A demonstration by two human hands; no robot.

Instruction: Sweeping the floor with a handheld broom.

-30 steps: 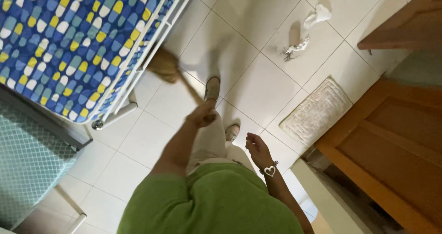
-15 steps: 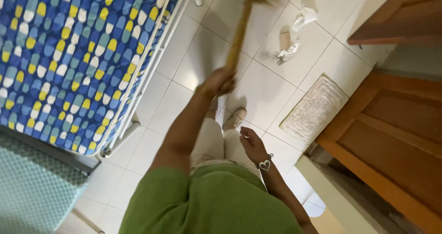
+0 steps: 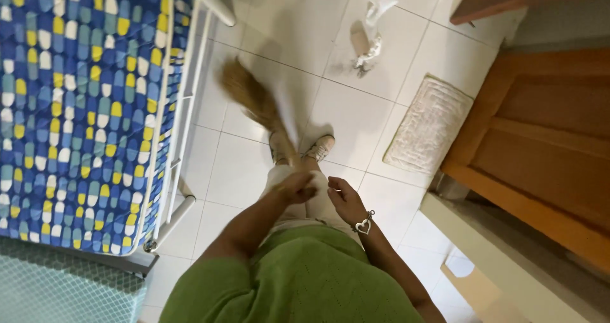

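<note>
My left hand (image 3: 295,186) is shut on the handle of a straw broom (image 3: 251,97). The broom's blurred brown bristles sweep over the white floor tiles, close to the white metal bed frame (image 3: 181,116). My right hand (image 3: 345,199), with a heart bracelet on the wrist, hangs beside the left hand with its fingers loosely apart and nothing in them. My feet (image 3: 319,148) in light shoes stand just behind the broom handle. I wear a green top and beige trousers.
A bed with a blue, yellow and white patterned mattress (image 3: 76,107) fills the left. Crumpled white paper and a cardboard roll (image 3: 368,40) lie on the tiles ahead. A small beige mat (image 3: 429,123) lies before a wooden door (image 3: 546,139). A teal mesh surface (image 3: 57,291) is at bottom left.
The broom head swung from far ahead near the paper litter back to the left, toward the bed frame. My left hand dropped lower and closer to my body.
</note>
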